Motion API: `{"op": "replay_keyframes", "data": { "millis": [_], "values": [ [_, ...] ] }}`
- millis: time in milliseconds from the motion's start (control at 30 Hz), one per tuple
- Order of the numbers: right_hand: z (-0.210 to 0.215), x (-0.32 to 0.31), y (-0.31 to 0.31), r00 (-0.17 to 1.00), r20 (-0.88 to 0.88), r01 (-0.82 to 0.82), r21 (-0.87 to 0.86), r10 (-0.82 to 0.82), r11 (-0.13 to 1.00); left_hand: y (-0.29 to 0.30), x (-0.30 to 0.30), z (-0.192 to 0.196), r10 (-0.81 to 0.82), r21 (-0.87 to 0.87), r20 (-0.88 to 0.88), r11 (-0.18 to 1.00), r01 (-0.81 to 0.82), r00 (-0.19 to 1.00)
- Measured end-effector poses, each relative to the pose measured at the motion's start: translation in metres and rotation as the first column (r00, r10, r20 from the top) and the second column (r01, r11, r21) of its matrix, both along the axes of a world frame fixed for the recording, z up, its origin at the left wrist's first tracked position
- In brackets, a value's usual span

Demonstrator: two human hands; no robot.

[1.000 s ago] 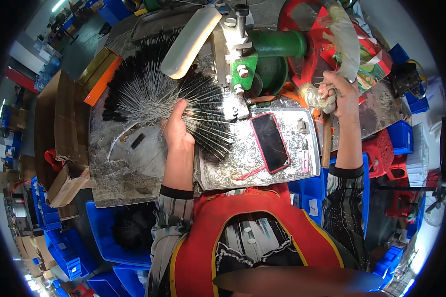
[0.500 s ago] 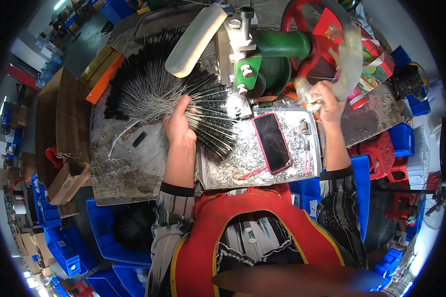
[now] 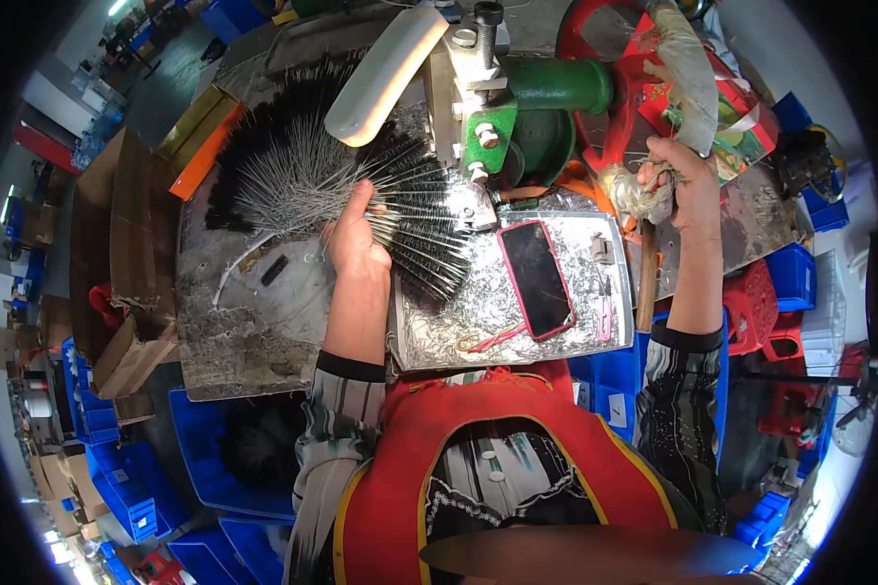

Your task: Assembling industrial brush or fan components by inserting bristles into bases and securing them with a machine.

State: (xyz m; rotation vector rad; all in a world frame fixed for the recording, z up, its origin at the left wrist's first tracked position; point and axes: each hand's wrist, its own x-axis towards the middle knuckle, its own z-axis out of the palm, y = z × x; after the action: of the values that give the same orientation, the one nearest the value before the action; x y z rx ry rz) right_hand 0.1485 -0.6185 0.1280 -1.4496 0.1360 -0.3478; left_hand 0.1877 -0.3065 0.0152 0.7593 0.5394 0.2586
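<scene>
My left hand (image 3: 359, 239) is closed around a fanned bundle of thin wire brushes (image 3: 415, 229), with bare wire stems and black bristles. The tips on its right side reach under the head of a green hand press (image 3: 488, 132). Where the tips meet the press, glare hides the detail. My right hand (image 3: 691, 185) is wrapped round the press's cloth-wrapped handle (image 3: 691, 97), at its lower end beside a knotted wrapping. Just left of that hand stands the red handwheel (image 3: 585, 136). Behind my left hand lies a larger heap of black-bristled brushes (image 3: 234, 175).
A phone in a pink case (image 3: 537, 280) rests on a shiny, scrap-strewn tray (image 3: 429, 341). A white lamp (image 3: 385, 78) hangs over the brushes. Cardboard boxes (image 3: 137, 234) stand at the left, a wooden stick (image 3: 647, 278) at the right. Blue bins (image 3: 229, 487) sit below the bench.
My right hand has moved rightward along with the wrapped handle, which was blurred before. The press head has risen slightly. My left hand keeps the brush bundle in nearly the same place.
</scene>
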Motion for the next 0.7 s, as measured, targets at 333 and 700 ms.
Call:
{"op": "replay_keyframes", "data": {
  "millis": [333,700],
  "values": [
    [-0.074,0.008,0.002,0.958,0.199,0.197,0.062,-0.206,0.978,0.016,0.002,-0.007,-0.376,-0.036,0.065,0.925,0.379,0.924],
    [-0.019,-0.002,0.001,0.995,0.031,0.099,0.010,-0.099,0.995,0.016,-0.007,-0.025,-0.267,-0.184,0.127,0.940,0.287,0.955]
  ]
}}
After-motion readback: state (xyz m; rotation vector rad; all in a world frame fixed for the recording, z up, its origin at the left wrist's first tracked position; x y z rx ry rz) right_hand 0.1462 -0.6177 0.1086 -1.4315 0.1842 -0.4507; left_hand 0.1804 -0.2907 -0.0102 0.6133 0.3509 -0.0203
